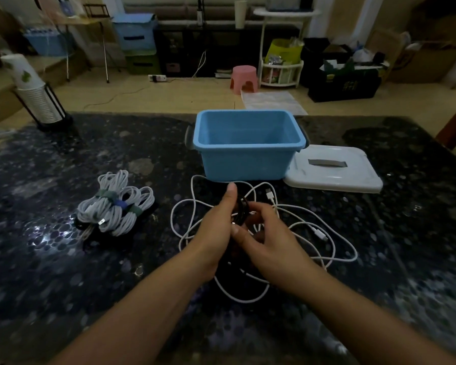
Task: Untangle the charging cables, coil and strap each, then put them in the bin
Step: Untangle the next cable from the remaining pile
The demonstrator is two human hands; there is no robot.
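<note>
A loose tangle of white charging cables [304,234] sprawls over the dark table in front of the blue bin [248,160], which stands open with nothing visible inside. My left hand [216,225] and my right hand [266,233] meet above the tangle's middle. Both grip a small coil of black cable [242,210] between them; my left thumb points up beside it. To the left lie several white coiled cables [116,206], bound with green and blue straps.
The bin's white lid [334,171] lies flat to the right of the bin. A stack of paper cups in a black holder [41,104] stands at the table's far left corner. The table's far edge runs just behind the bin.
</note>
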